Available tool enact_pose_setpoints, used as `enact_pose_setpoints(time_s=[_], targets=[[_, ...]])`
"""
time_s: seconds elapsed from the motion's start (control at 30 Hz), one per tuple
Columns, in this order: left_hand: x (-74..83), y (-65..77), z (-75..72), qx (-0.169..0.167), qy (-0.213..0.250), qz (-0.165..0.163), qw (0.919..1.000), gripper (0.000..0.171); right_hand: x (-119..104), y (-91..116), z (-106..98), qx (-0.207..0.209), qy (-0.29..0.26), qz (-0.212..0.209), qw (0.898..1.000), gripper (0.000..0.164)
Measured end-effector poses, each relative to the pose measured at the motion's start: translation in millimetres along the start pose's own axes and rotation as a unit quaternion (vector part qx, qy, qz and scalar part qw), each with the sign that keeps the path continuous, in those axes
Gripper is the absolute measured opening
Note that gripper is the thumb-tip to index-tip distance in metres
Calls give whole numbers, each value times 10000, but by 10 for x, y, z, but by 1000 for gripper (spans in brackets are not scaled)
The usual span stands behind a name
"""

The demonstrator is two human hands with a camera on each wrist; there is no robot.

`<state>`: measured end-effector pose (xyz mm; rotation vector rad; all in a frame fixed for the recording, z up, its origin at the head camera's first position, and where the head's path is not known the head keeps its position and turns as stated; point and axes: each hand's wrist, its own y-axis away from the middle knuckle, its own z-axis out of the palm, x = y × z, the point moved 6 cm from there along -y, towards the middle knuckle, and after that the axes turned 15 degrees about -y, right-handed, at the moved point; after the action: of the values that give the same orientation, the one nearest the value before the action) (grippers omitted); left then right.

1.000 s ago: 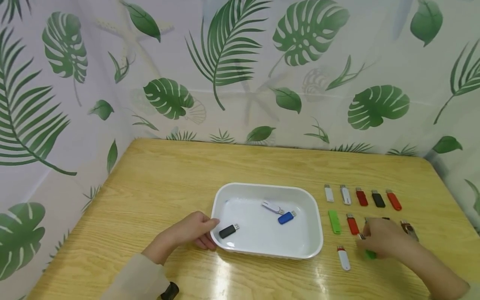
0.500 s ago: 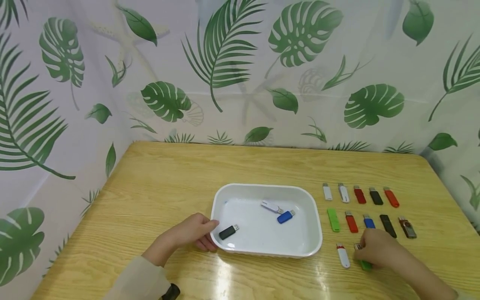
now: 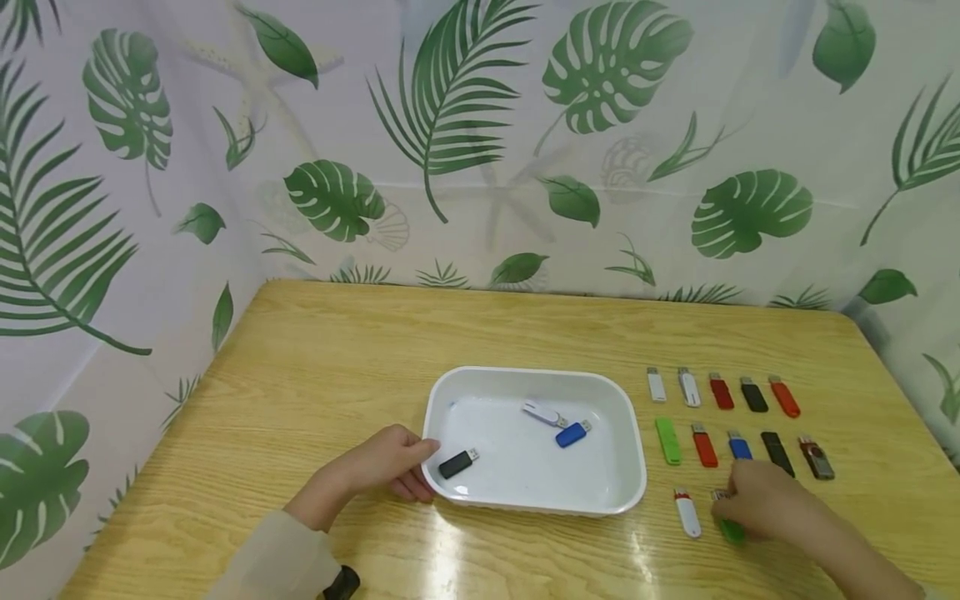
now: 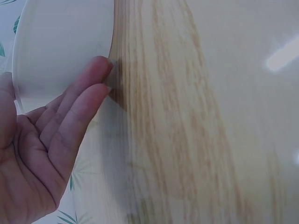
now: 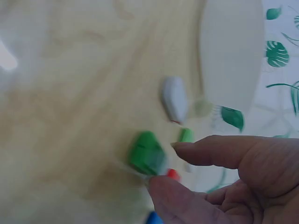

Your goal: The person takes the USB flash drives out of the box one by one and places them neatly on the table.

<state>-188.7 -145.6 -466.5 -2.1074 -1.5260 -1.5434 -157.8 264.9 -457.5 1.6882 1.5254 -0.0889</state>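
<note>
My left hand point(image 3: 397, 467) grips the left front corner of a white tray point(image 3: 540, 505), its thumb over the rim and fingers against the outer wall point(image 4: 60, 46). Inside the tray lie a black USB stick point(image 3: 454, 464), a white one point(image 3: 542, 413) and a blue one point(image 3: 573, 433). Over at the right, my right hand point(image 3: 772, 500) is at a green USB stick point(image 3: 731, 531), partly hidden by it in the head view. From the right wrist, thumb and finger stand apart beside this green stick point(image 5: 145, 154), one fingertip close at its connector end.
Right of the tray, USB sticks lie in rows. The back row runs from a white stick point(image 3: 657, 387) to an orange-red one point(image 3: 785, 397). Below are a bright green point(image 3: 668, 442), a red point(image 3: 705, 448), a blue point(image 3: 739, 447) and others. A white-and-red stick point(image 3: 687, 515) lies in front.
My right hand has come down and slightly left with the green stick, which now lies beside the white-and-red one. The blue and black sticks behind are uncovered. My left hand stays at the tray.
</note>
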Motion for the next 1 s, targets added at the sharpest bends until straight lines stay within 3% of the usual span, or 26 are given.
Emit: enact_pose_setpoints(time_s=[0.13,0.27,0.47,0.67,0.73,0.83,0.93,1.0], targets=[[5,7,0,6,-28,33,10000,42,-216,49,-176,-411,-274,-52,9988,33],[-9,19,-5,48,-60,25,10000,42,-619,61,-330,-675,-361,-418,9962,23],[-28,11,-18,91,-77,42,9999,43,-1293,4,-360,-571,612,-961,9918,23],[-33,-13,-17,95,-85,67,9999,43,-1802,-237,-76,-796,1479,-1378,9761,11],[-42,-15,-15,103,-90,56,9999,43,-1922,-361,69,-934,1732,-1496,9690,16],[-56,-15,-14,134,-94,44,9999,42,-2035,-557,292,-1087,2021,-1510,9615,21],[-60,-16,-13,168,-98,49,9998,42,-2092,-715,498,-1125,2268,-1426,9569,14],[-52,-16,-12,181,-88,56,9998,42,-2126,-780,613,-1093,2586,-1540,9474,8]])
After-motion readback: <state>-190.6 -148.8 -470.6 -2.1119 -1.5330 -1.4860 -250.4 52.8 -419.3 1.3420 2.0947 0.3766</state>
